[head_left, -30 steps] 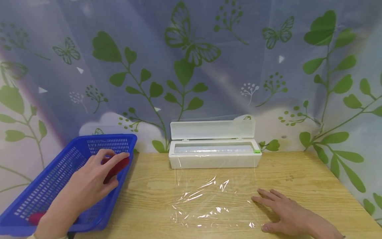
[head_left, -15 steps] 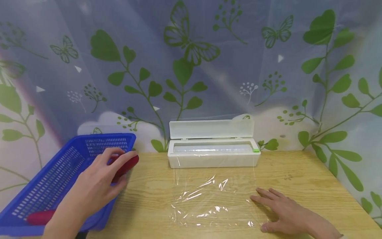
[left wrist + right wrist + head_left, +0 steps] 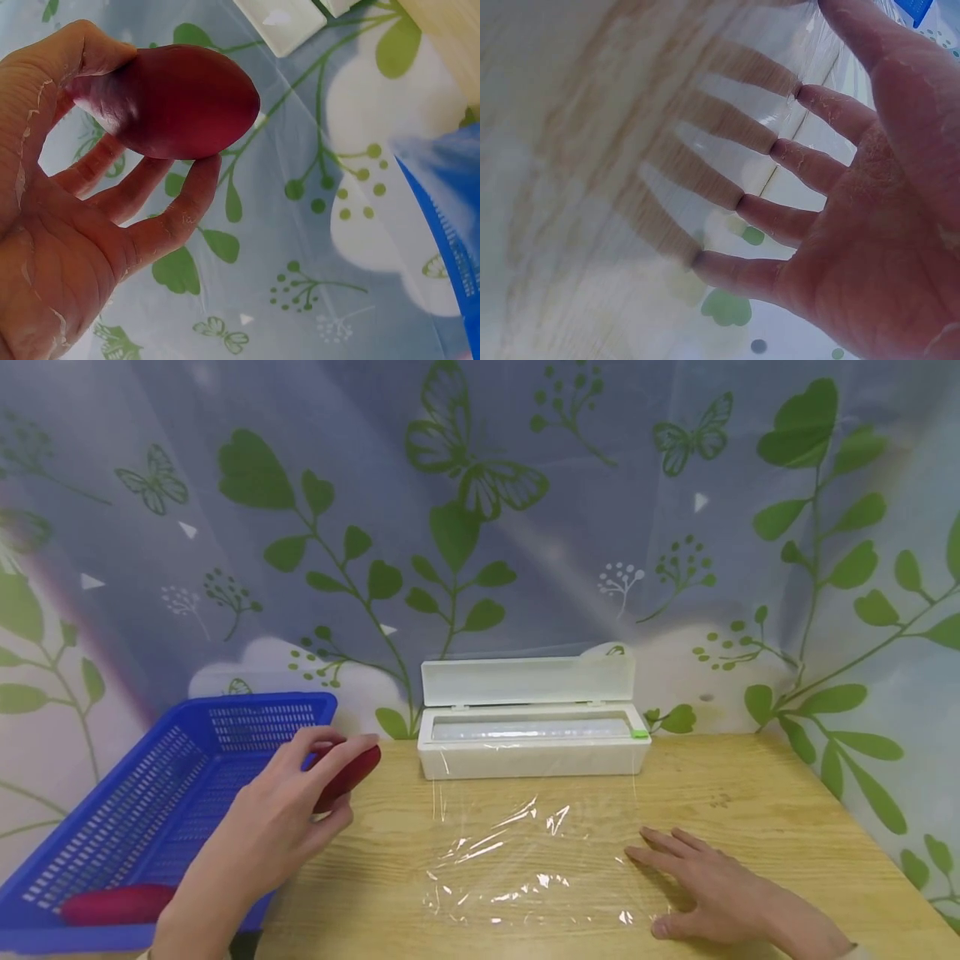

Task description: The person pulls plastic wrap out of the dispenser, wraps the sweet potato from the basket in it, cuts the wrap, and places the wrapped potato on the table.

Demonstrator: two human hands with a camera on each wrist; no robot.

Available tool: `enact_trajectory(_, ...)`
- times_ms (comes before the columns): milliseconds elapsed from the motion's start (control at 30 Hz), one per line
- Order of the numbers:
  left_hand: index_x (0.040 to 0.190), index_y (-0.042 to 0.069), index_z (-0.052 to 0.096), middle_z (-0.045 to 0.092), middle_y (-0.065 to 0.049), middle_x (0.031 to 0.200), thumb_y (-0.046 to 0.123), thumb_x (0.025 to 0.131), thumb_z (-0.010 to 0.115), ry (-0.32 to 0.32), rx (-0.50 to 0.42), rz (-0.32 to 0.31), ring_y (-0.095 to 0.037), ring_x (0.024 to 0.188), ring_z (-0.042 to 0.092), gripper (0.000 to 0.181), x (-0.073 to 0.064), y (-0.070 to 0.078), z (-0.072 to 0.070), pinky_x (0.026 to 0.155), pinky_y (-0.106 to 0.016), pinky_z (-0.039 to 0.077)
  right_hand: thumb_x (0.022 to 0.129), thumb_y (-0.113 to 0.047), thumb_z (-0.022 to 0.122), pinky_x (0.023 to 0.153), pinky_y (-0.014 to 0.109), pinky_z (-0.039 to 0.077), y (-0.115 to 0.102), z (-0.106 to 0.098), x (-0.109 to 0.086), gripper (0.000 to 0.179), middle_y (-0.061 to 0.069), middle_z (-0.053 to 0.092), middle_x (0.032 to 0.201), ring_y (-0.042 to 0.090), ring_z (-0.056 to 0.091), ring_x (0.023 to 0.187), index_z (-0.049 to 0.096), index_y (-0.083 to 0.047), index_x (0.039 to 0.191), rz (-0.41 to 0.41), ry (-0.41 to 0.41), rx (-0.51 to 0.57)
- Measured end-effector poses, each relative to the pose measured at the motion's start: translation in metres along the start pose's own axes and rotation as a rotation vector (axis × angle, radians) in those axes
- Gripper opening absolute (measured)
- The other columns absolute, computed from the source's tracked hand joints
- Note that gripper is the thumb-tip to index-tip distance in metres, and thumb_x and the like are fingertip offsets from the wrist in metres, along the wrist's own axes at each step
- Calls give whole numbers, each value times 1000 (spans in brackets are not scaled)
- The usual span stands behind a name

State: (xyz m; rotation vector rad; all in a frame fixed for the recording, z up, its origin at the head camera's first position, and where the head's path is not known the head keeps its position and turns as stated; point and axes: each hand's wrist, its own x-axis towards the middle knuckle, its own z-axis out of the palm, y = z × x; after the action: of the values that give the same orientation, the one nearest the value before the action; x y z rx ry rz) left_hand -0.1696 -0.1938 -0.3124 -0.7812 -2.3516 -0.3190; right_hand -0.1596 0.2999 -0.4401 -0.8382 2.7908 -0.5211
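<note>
My left hand point(image 3: 266, 818) pinches a smooth, dark red sweet potato point(image 3: 352, 774) between thumb and fingers, raised just right of the blue basket point(image 3: 97, 814). In the left wrist view the sweet potato point(image 3: 187, 101) shows a glossy skin and rounded end. A second red sweet potato point(image 3: 116, 906) lies in the basket near its front end, partly behind my wrist. Clear cling film point(image 3: 517, 860) is drawn out flat over the wooden table. At the film's right edge rests my right hand point(image 3: 712, 885), fingers spread and straight, fingertips down on the surface in the right wrist view.
Behind the film stands a white cling film box point(image 3: 532, 760), its lid point(image 3: 528, 681) raised and the roll point(image 3: 532, 729) inside. A green slider point(image 3: 639, 734) sits at its right end. A leaf-patterned curtain point(image 3: 525, 560) hangs behind the wooden table point(image 3: 720, 785).
My left hand has carried the sweet potato rightward out over the basket's right rim. More of the second sweet potato now shows. The right hand stays in place.
</note>
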Motion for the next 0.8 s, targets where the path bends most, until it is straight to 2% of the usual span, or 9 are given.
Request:
enact_trajectory(200,137,26,61,59,-10,122,7,75,76,0,-20,42,-22,97,66,67,5,5,9,63,-36,60,85,-57,74,90,84,39,0,-1,1,83,28,39,158,71,36,132,47,-17,153,-6,6,-3)
enact_trajectory(433,136,26,62,59,-6,120,5,73,74,10,-49,55,-19,98,65,67,8,13,19,64,-36,59,85,-57,74,89,83,40,1,0,0,83,29,40,157,72,37,131,47,-15,152,-16,10,4)
enact_trajectory(633,135,26,62,61,-4,119,5,73,75,-2,-61,83,-19,94,64,67,10,19,28,67,-35,58,85,-57,75,90,82,41,0,0,1,83,28,40,157,71,37,132,47,-16,152,-15,3,11)
enact_trajectory(800,135,26,62,61,-6,120,6,74,75,-17,-83,101,-20,98,65,66,12,22,36,70,-34,59,85,-57,75,90,82,41,-1,-1,2,84,28,40,157,69,37,132,48,-15,152,-16,1,9)
